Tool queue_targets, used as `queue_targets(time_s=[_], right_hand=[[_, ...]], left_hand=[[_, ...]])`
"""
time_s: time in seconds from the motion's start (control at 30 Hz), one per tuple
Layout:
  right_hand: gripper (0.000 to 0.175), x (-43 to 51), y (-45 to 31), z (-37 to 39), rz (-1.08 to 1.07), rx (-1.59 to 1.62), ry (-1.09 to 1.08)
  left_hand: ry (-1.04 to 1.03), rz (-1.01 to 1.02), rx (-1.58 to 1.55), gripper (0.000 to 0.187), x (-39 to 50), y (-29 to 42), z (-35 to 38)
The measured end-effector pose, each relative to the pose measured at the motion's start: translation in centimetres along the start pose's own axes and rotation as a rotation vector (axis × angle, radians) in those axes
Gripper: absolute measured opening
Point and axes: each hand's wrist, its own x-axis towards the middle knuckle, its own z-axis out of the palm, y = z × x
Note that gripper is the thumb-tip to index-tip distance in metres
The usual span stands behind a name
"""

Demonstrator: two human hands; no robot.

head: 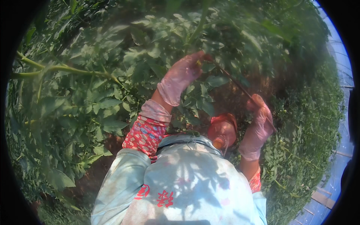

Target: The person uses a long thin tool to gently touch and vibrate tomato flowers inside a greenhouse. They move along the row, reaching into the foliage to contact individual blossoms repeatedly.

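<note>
My left hand (181, 77), in a thin translucent glove, is raised among the tomato leaves. Its fingertips pinch what looks like a small yellow flower (198, 62). A thin dark stick (234, 81) slants from my right hand (258, 126), gloved the same way, up to the left fingertips. The stick's reddish, thicker tip (208, 58) is at those fingers; whether it touches the flower is blurred. Between my forearms, close to my waist, is a reddish see-through plastic bottle (226, 129) with an orange cap (218, 143) towards me and string beside it.
Dense tomato plants (107, 104) surround me. A thick green stem (76, 70) reaches in from the left, and another blurred stem (198, 28) hangs close at the top. Blue plastic sheeting (344, 112) on a frame runs along the right. Brown soil (94, 180) shows at lower left.
</note>
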Motion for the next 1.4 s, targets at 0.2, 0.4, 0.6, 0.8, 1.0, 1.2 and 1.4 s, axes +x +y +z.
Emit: queue_targets(time_s=[0.2, 0.4, 0.6, 0.8, 1.0, 1.2, 1.4], right_hand=[[0.034, 0.4, 0.9, 0.3, -0.082, -0.062, -0.088], [0.036, -0.7, -0.5, 0.5, 0.071, 0.018, -0.057], [0.038, -0.8, 0.1, 0.6, -0.1, -0.127, -0.058], [0.043, -0.7, 0.7, -1.0, -0.125, 0.155, -0.083], [0.039, -0.5, 1.4, 2.4, -0.311, 0.205, -0.326], [0.037, -0.5, 1.0, 10.7, -0.234, 0.037, -0.645], [0.026, -0.1, 4.8, 17.5, -0.334, -0.054, -0.762]], left_hand=[[0.075, -0.022, -0.08, 0.02, 1.0, -0.9, -1.0], [0.051, 0.133, 0.259, 0.018, -0.1, -0.9, -0.1], [0.076, 0.077, 0.094, 0.016, -0.9, -0.2, 0.2], [0.061, 0.142, 0.223, 0.034, -4.2, 3.5, -1.1], [0.107, 0.569, -0.078, 0.035, -7.9, 13.3, -8.3], [0.656, 0.554, 0.544, 0.03, -6.1, 15.3, -16.2], [0.928, 0.087, 1.569, 0.039, -1.2, 14.1, -22.0]])
